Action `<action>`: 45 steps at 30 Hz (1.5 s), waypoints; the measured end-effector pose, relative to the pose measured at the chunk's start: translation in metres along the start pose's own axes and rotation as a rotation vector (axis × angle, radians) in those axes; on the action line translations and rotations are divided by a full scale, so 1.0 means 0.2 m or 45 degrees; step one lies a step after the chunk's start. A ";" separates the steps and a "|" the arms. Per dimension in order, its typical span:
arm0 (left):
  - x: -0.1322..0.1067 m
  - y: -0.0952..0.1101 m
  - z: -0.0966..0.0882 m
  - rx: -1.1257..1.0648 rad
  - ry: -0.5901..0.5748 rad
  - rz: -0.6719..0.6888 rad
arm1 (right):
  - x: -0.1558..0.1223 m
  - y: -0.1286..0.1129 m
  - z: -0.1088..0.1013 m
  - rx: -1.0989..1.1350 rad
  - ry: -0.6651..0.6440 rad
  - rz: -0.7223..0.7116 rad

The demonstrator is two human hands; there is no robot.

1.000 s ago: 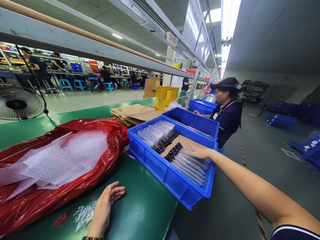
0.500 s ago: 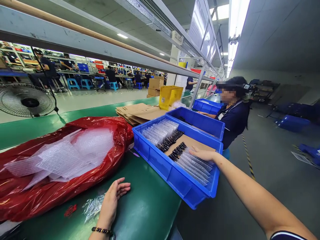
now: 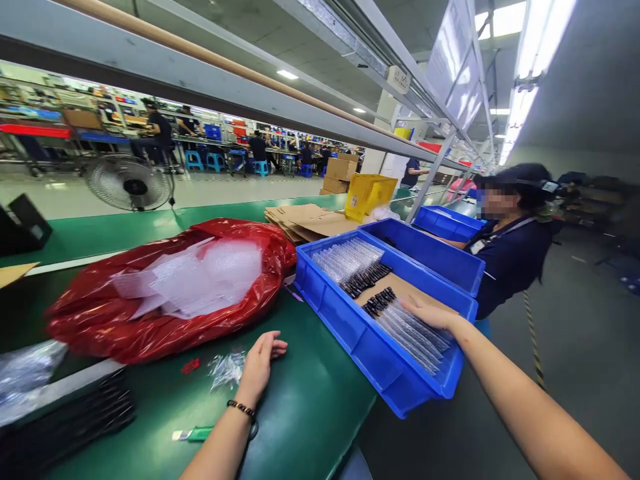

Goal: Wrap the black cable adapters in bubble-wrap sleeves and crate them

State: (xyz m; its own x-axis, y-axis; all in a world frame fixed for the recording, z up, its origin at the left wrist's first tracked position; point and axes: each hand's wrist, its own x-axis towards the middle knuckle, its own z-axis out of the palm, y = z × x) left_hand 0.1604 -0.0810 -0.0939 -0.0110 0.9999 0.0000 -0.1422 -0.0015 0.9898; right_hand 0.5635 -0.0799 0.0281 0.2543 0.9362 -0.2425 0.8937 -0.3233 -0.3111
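My right hand (image 3: 426, 312) reaches into the blue bin (image 3: 345, 330). Its fingers are stretched out against the back of a row of clear bubble-wrap sleeves (image 3: 410, 337), whose black ends poke out. Behind them in the same bin stands a second row of bubble-wrap sleeves (image 3: 347, 259) with black ends, and brown cardboard (image 3: 383, 288) lies under both. Over the green table (image 3: 300, 387) hangs my left hand (image 3: 261, 363), loosely curled with nothing in it. Small clear plastic bits (image 3: 226, 370) lie beside it.
A red plastic bag (image 3: 150, 337) full of bubble wrap lies at left. Black parts (image 3: 65, 423) and a green-handled cutter (image 3: 200, 433) are nearer. Flat cardboard (image 3: 305, 220) and a yellow crate (image 3: 370, 195) stand behind. A co-worker (image 3: 515, 247) sits beyond another blue bin (image 3: 425, 257).
The view has swung left, bringing the black parts and cutter into sight. My right hand stays on the sleeves; my left hand stays over the table, its fingers a little more curled.
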 end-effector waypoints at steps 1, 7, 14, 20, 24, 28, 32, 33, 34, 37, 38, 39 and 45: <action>-0.02 0.02 0.02 0.030 0.015 0.081 | -0.03 -0.03 -0.01 -0.019 0.195 -0.023; -0.22 0.26 0.04 0.404 -0.200 0.455 | -0.46 -0.40 0.02 0.083 1.164 -0.766; -0.41 0.38 -0.47 1.137 0.141 0.747 | -0.72 -0.94 0.73 0.073 0.428 -1.763; -0.69 0.34 -1.14 1.710 0.885 0.241 | -0.71 -1.32 1.12 -0.362 -0.038 -1.531; -0.85 0.32 -1.33 1.865 0.967 -0.147 | -0.76 -1.49 1.16 -0.553 -0.267 -1.426; -0.90 0.27 -1.36 1.839 0.916 -0.166 | -0.79 -1.57 1.20 -0.578 -0.289 -1.455; -0.95 0.29 -1.34 1.769 0.826 -0.127 | -0.76 -1.56 1.24 -0.371 -0.207 -1.450; -0.97 0.32 -1.32 1.677 0.786 -0.081 | -0.74 -1.55 1.24 -0.273 -0.208 -1.458; -0.99 0.36 -1.30 1.541 0.740 -0.025 | -0.72 -1.53 1.24 -0.156 -0.224 -1.478; -1.00 0.52 -1.19 0.982 0.620 0.113 | -0.67 -1.50 1.22 0.283 -0.281 -1.565; -0.99 0.57 -1.13 0.835 0.585 0.139 | -0.66 -1.50 1.20 0.429 -0.276 -1.584; -0.97 0.61 -1.07 0.684 0.577 0.162 | -0.66 -1.49 1.19 0.556 -0.259 -1.597; -0.68 0.53 -0.79 0.051 0.542 0.033 | -0.74 -1.51 1.19 0.684 -0.466 -1.651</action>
State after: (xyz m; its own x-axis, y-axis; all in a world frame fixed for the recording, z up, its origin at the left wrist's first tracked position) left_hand -0.0096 -0.2186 -0.0119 -0.4226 0.9060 -0.0252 -0.0979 -0.0180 0.9950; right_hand 0.1674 -0.1532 -0.0605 -0.7904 0.5446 0.2807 0.1527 0.6189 -0.7705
